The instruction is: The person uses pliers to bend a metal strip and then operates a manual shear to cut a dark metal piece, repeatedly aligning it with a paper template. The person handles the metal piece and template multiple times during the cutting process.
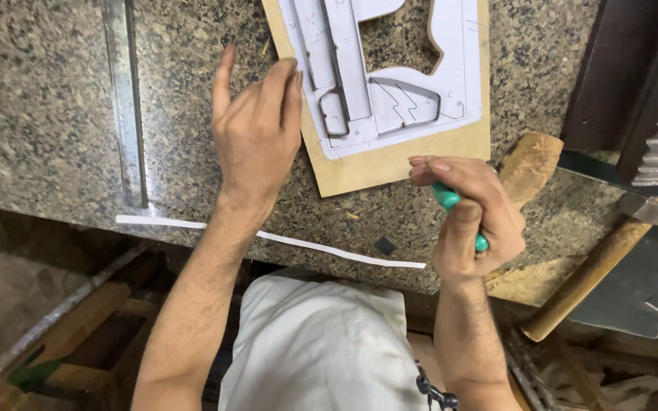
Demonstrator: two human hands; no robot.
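The right hand [475, 221] is curled shut around a green-handled tool [446, 199], of which only the plastic grip shows between the fingers and thumb; its working end is hidden inside the fist, so what kind of tool it is cannot be told. It is held just off the near corner of a board [390, 164] that lies flat on the granite worktop [47, 99].

The left hand [257, 129] is loosely open, fingers raised and grasping nothing, hovering over the stone just beside the board's left edge.

A white paper pattern [451, 68] covers most of the board, and bent wire [405, 103] sits on it, following the drawn outlines (one small loop near the left, one larger angular shape to its right).

The tool looks light and stiff, its smooth handle likely a little slippery, and a full-fist hold around the middle of the handle seems the sound one. The board looks thin, rigid and light, best taken by its bare edges rather than by the paper, which would tear or lift easily. The wire appears thin and springy and probably shifts if nudged.

A white strip [306, 247] lies along the worktop's front edge, a metal ruler [127, 99] rests to the left, and a wooden-handled hammer [573, 281] lies to the right.
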